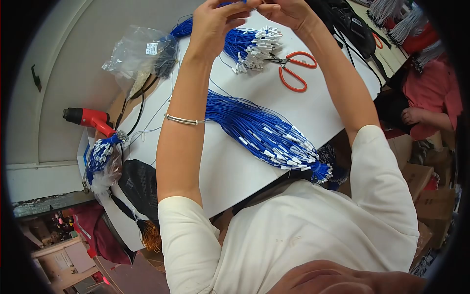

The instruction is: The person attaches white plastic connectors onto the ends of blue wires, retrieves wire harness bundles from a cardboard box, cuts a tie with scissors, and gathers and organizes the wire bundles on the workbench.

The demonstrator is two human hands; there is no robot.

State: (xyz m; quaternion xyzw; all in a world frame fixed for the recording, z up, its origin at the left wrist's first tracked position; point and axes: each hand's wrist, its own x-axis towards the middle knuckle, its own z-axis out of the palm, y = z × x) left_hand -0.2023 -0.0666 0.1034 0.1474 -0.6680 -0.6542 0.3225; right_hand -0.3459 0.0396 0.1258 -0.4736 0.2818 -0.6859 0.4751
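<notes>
At the top edge of the head view my left hand [215, 24] and my right hand [289, 12] meet, their fingertips partly cut off by the frame. A bit of blue wire shows at the left fingers, which are closed. My right fingers are curled in a pinch, and what lies between them is hidden. Below the hands is a bundle of blue wires [245, 44] with white connector ends. Orange-handled scissors [293, 72] lie beside it, blades toward the connectors. A longer blue wire bundle [259, 127] with white sleeves stretches across the white table [235, 181] toward my body.
On the left are a red heat gun [93, 119], a clear plastic bag [134, 51] and another blue wire bundle [102, 153]. A black mesh item [137, 186] sits at the table's left edge. A black bag [350, 29] stands at upper right, near another person's hand [412, 115].
</notes>
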